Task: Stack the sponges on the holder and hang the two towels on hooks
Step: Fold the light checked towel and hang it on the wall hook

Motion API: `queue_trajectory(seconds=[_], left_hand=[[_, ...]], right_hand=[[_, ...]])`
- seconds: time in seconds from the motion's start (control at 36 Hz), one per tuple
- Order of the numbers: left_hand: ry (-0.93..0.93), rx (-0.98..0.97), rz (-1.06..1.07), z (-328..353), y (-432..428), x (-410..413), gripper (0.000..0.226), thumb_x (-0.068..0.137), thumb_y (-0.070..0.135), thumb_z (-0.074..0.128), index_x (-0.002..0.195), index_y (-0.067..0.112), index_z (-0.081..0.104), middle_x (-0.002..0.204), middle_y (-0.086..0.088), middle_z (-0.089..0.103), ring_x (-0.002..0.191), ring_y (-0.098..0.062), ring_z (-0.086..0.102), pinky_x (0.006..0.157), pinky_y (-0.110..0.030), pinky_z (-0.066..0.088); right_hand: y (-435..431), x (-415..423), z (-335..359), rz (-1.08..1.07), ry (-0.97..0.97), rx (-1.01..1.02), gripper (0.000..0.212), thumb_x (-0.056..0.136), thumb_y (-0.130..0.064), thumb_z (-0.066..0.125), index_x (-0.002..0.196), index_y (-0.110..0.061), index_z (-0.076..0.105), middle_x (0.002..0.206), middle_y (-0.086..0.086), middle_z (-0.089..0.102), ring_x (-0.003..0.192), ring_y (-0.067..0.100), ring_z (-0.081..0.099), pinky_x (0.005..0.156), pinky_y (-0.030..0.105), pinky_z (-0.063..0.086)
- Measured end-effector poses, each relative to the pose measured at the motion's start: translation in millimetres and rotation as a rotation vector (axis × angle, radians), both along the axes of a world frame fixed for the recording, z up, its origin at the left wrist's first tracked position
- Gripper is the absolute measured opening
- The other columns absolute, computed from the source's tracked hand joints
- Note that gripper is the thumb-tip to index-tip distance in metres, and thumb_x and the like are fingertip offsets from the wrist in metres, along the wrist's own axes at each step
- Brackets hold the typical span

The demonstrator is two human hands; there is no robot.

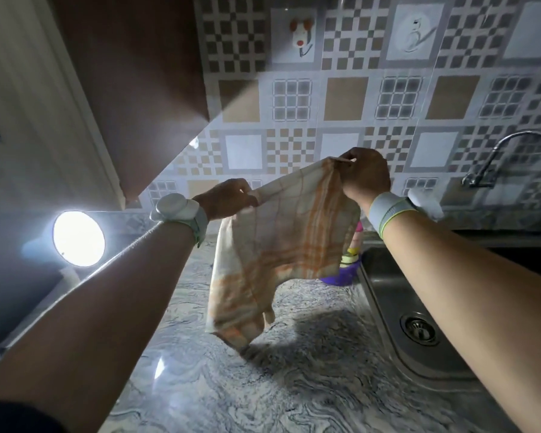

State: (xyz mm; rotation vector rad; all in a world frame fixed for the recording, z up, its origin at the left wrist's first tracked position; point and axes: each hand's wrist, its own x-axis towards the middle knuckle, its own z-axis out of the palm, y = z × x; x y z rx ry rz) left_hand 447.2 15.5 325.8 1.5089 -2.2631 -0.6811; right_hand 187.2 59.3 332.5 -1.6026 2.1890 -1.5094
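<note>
While up above the counter (263, 385), pinching the orange-checked towel (281, 245) by its top edge with left hand (228, 198) and right hand (364, 179).
Keep that edge taut, then raise toward the dog-shaped wall hook (300, 34).

Readable text: none in view.
Dog tile (294, 35): a drawing only, no lettering.
Second animal tile (417, 31): a faint drawing, no lettering.
Wristbands (388, 214): no legible marks.

Dim, soft-focus kitchen; round lamp (78, 238) glares at left, wide-angle edges bend
</note>
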Motion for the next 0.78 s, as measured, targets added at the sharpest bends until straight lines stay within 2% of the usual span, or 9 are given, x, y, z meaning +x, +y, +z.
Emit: queue_trajectory(seconds=[0.17,0.25,0.31,0.47,0.53,0.58,0.61,0.69,0.78], left_hand=[[-0.284,-0.162,0.023,-0.4,5.2,4.0,0.052,0.09,0.039,0.062,0.131,0.007,0.061,0.138,-0.012,0.06,0.125,-0.03,0.055,0.101,-0.035,0.042],[-0.14,-0.089,-0.025,3.7,8.7,-2.6,0.034,0.091,0.034,0.06,0.087,0.002,0.07,0.09,-0.015,0.069,0.082,-0.025,0.059,0.075,-0.032,0.043],[0.071,0.025,-0.035,9.1,12.4,-9.7,0.038,0.088,0.026,0.062,0.056,0.009,0.054,0.059,-0.004,0.047,0.058,-0.018,0.04,0.062,-0.03,0.032],[0.227,0.046,-0.004,17.0,19.3,-35.9,0.033,0.096,0.03,0.051,0.069,0.013,0.06,0.06,-0.003,0.048,0.048,-0.016,0.041,0.05,-0.024,0.034],[0.305,0.092,0.037,13.6,15.7,-41.8,0.033,0.097,0.034,0.048,0.08,0.011,0.064,0.056,-0.003,0.048,0.042,-0.016,0.038,0.042,-0.022,0.029],[0.405,0.137,0.079,11.8,13.2,-42.5,0.032,0.098,0.037,0.047,0.086,0.013,0.064,0.054,-0.001,0.046,0.037,-0.016,0.036,0.038,-0.019,0.025],[0.448,0.152,0.092,10.7,12.1,-43.7,0.033,0.099,0.038,0.047,0.084,0.014,0.063,0.052,0.0,0.046,0.036,-0.014,0.037,0.037,-0.017,0.024],[0.601,0.234,0.109,9.9,10.6,-44.5,0.036,0.1,0.042,0.047,0.081,0.016,0.063,0.055,0.0,0.057,0.044,-0.014,0.052,0.036,-0.016,0.035],[0.739,0.321,0.08,11.0,12.4,-43.4,0.036,0.1,0.041,0.048,0.087,0.013,0.066,0.067,-0.004,0.068,0.059,-0.016,0.066,0.049,-0.019,0.052]], right_hand=[[-8.1,2.1,-12.6,-0.065,0.125,0.115,0.037,0.081,-0.046,0.047,0.098,-0.025,0.072,0.107,0.012,0.067,0.104,0.038,0.065,0.088,0.05,0.055],[-9.8,4.5,-13.4,-0.107,0.085,0.156,0.039,0.083,-0.052,0.052,0.099,-0.024,0.073,0.111,0.01,0.064,0.108,0.037,0.061,0.093,0.047,0.048],[-11.4,5.5,-14.8,-0.114,0.096,0.251,0.044,0.086,-0.057,0.052,0.106,-0.023,0.071,0.121,0.012,0.058,0.117,0.038,0.055,0.098,0.049,0.042],[-6.2,14.5,-35.5,-0.028,0.186,0.496,0.065,0.099,-0.055,0.039,0.135,-0.002,0.048,0.135,0.024,0.055,0.124,0.04,0.054,0.101,0.045,0.043],[-1.4,18.4,-42.6,0.156,0.151,0.723,0.056,0.106,-0.042,0.03,0.121,0.002,0.061,0.112,0.022,0.069,0.095,0.03,0.069,0.081,0.03,0.052],[5.1,25.8,-53.3,0.321,0.02,1.038,0.051,0.108,-0.031,0.027,0.093,0.0,0.064,0.062,0.011,0.07,0.046,0.018,0.062,0.05,0.018,0.045],[8.2,27.5,-60.6,0.397,-0.04,1.181,0.052,0.107,-0.032,0.027,0.087,-0.002,0.063,0.051,0.006,0.067,0.039,0.015,0.058,0.047,0.016,0.043],[12.0,27.2,-82.3,0.528,-0.08,1.473,0.05,0.104,-0.04,0.03,0.091,-0.013,0.069,0.076,0.003,0.076,0.073,0.019,0.066,0.07,0.027,0.048],[14.5,21.1,-103.9,0.534,-0.23,1.456,0.047,0.1,-0.047,0.037,0.09,-0.012,0.068,0.096,0.009,0.072,0.085,0.028,0.066,0.087,0.041,0.047]])
